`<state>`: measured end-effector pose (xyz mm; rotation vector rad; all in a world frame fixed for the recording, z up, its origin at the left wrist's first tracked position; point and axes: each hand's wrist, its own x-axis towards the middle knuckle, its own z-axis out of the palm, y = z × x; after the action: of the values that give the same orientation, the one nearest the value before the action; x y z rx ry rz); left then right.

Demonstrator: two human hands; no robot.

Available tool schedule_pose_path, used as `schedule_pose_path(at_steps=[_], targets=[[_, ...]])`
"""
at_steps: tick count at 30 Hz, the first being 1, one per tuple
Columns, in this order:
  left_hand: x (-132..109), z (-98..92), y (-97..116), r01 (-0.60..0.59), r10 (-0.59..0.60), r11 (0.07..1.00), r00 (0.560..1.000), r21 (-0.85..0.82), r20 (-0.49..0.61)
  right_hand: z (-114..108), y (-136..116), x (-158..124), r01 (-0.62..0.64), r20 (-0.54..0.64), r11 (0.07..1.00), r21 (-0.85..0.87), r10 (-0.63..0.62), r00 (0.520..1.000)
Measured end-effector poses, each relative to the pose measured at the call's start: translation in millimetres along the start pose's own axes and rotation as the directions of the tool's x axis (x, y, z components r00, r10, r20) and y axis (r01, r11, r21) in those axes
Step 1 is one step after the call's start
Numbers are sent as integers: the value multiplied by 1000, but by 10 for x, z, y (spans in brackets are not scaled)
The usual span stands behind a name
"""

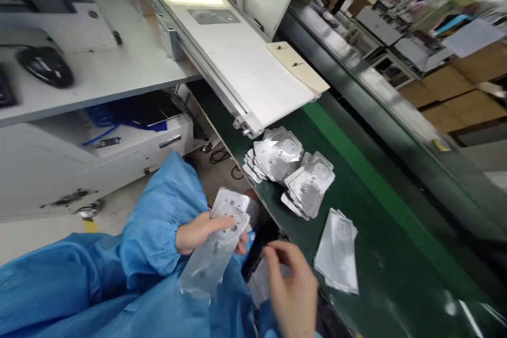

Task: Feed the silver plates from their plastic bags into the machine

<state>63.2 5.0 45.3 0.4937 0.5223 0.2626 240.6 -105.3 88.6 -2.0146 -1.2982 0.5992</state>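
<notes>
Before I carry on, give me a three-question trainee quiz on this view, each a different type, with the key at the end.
1. Which hand grips the flat pieces with holes: (a) left or (b) right?
2. True or false: the black mouse lies on the pale desk.
3. Fill in the colour: the stacked pieces lie on a ____ surface.

Key: 1. a, the left hand. 2. True. 3. Green.

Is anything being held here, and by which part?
The left hand holds thin, flat pieces near their holed end, thumb on top. Whether the right hand pinches anything can't be told.
</notes>
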Motion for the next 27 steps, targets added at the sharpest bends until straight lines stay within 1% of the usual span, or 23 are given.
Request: schedule_pose_path(at_steps=[1,2,3,4,5,6,8,10,11,12,13,14,16,17,18,19,20,21,22,23,24,26,27], targets=[[-108,-27,-91,33,-33,999,999,-21,5,-69,7,59,15,-33,1000,-13,-15,999],[-205,-43,-192,54,-53,997,998,-47,24,-111,-3,122,31,-11,1000,-4,-31,999],[-290,-53,-294,69,-65,995,997,-75,50,-120,-30,187,52,57,998,29,-54,997],[-363,-59,-386,82,-74,992,994,-101,79,-93,-72,250,72,158,994,81,-84,984],[-423,-65,-462,91,-80,989,992,-116,101,-37,-124,310,81,272,987,139,-117,955],[-471,-75,-517,100,-86,988,989,-114,118,38,-180,366,75,378,979,188,-143,915],[-538,-109,-562,95,-82,993,984,-75,156,196,-291,456,24,538,972,232,-149,830],[-575,-153,-550,65,-57,998,973,-25,223,293,-409,523,-20,627,976,217,-124,769],[-586,-174,-537,46,-39,999,967,-18,254,304,-480,556,-18,649,981,195,-115,752],[-592,-194,-525,30,-21,999,961,-27,276,289,-560,596,7,657,986,166,-116,745],[-592,-212,-517,15,-2,999,961,-43,278,249,-651,651,53,650,990,131,-127,749],[-586,-230,-514,3,14,998,962,-61,273,188,-750,730,116,628,989,94,-150,764],[-553,-274,-517,-18,32,998,974,-68,226,20,-963,994,247,515,969,31,-227,826],[-530,-299,-518,-28,39,998,978,-58,203,-78,-1071,1190,299,416,954,18,-279,866],[-506,-325,-515,-43,50,998,983,-45,174,-177,-1175,1433,337,289,941,16,-327,900],[-483,-351,-506,-53,58,998,986,-32,153,-267,-1273,1717,355,148,935,21,-354,923],[-464,-375,-491,-61,63,998,989,-18,133,-340,-1361,2032,349,4,937,31,-349,937],[-451,-397,-469,-69,69,998,991,0,115,-388,-1437,2365,320,-103,947,36,-315,943],[-442,-416,-443,-73,71,997,993,19,96,-407,-1501,2698,255,-163,966,26,-248,955],[-436,-433,-413,-74,71,996,994,39,77,-397,-1554,3016,195,-188,981,-5,-192,963],[-433,-449,-383,-73,70,996,996,54,60,-363,-1597,3302,163,-200,986,-26,-165,966],[-426,-480,-332,-70,69,996,997,57,24,-256,-1657,3745,128,-204,988,-86,-143,968],[-421,-496,-315,-66,66,997,998,48,12,-201,-1675,3894,130,-209,984,-119,-153,966]])
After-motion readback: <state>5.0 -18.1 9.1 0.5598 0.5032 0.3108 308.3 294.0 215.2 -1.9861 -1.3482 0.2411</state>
